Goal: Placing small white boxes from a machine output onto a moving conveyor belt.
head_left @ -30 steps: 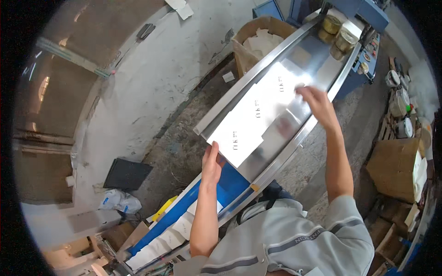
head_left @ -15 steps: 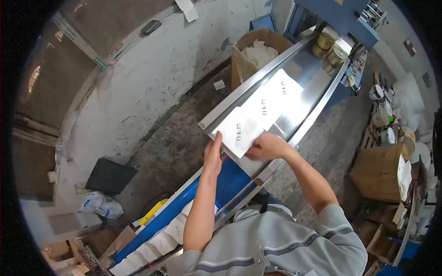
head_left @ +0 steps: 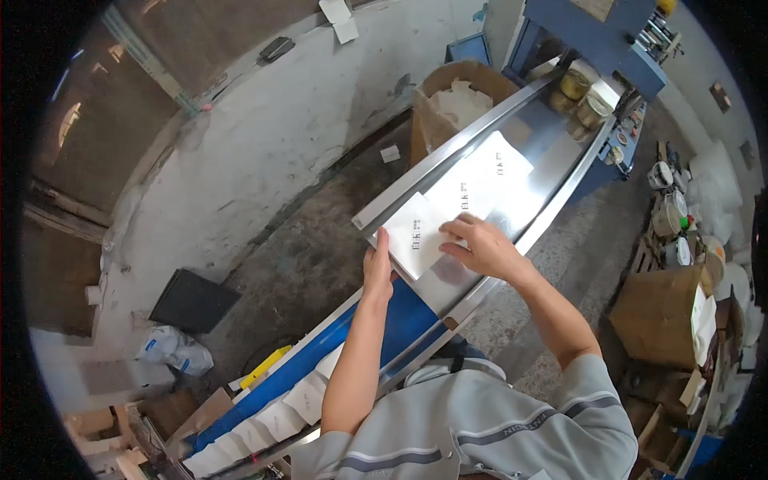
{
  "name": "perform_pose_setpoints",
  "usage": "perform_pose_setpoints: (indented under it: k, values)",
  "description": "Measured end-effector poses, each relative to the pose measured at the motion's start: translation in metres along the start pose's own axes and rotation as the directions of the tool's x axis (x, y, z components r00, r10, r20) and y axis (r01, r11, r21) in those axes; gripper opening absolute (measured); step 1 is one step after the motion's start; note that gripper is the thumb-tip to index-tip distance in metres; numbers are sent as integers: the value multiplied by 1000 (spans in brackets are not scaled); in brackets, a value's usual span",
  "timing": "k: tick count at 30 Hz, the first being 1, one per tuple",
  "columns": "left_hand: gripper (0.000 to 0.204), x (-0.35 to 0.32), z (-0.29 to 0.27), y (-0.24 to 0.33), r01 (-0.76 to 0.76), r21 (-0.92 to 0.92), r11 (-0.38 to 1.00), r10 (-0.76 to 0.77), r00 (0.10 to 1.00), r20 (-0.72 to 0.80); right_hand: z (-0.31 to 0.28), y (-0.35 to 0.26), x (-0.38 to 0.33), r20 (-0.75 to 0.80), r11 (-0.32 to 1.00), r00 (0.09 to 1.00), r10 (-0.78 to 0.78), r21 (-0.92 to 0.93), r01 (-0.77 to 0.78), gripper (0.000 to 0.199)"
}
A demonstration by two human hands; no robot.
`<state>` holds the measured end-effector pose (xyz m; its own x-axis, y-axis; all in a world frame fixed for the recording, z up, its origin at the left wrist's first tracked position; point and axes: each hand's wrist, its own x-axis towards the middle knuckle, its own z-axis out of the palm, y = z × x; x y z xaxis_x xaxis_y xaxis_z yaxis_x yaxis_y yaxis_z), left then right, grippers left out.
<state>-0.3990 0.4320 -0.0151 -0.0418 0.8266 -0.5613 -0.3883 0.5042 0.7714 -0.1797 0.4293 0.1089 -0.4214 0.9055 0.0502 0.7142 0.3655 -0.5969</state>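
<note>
A white flat packet (head_left: 416, 240) is seen lying at the near end of a long steel chute (head_left: 552, 172) — a shiny trough running diagonally from lower left to upper right. The left hand (head_left: 378, 268) is laid flat against the packet's lower-left edge, fingers extended, nothing clenched. The right hand (head_left: 480, 246) is spread palm-down just beside the packet, fingertips touching its right edge and top; no grasp is closed around it — it is pressed, not lifted.

Two more white packets (head_left: 484, 180) are lined up further along the chute, overlapping one another, each marked with small dark print. At the chute's far end, round jars (head_left: 582, 96) with yellowish contents are seen beside a blue machine (head_left: 596, 36). An open cardboard box (head_left: 448, 100) holding white material is placed on the floor just left of the chute.

Below the steel section a blue conveyor belt (head_left: 404, 320) is seen, with a row of white packets (head_left: 272, 416) lying on it near the lower left. A dark flat panel (head_left: 192, 300) and a crumpled plastic bag (head_left: 172, 352) are left on the concrete floor (head_left: 320, 240). A brown cardboard carton (head_left: 660, 312) and stacked round objects are visible at the right, details too small to tell.
</note>
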Motion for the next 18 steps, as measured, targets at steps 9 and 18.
perform_pose_setpoints:
  k: [9, 18]
  values:
    - [61, -15, -2, 3, 65, 46, 997, -63, 997, -36, -59, 182, 74, -490, 940, 805, 336, 222, -258, 69]
    - [56, -17, -27, 1, 67, -171, 983, -47, 991, 123, -61, 169, 86, 87, 875, 937, 340, 336, -349, 58]
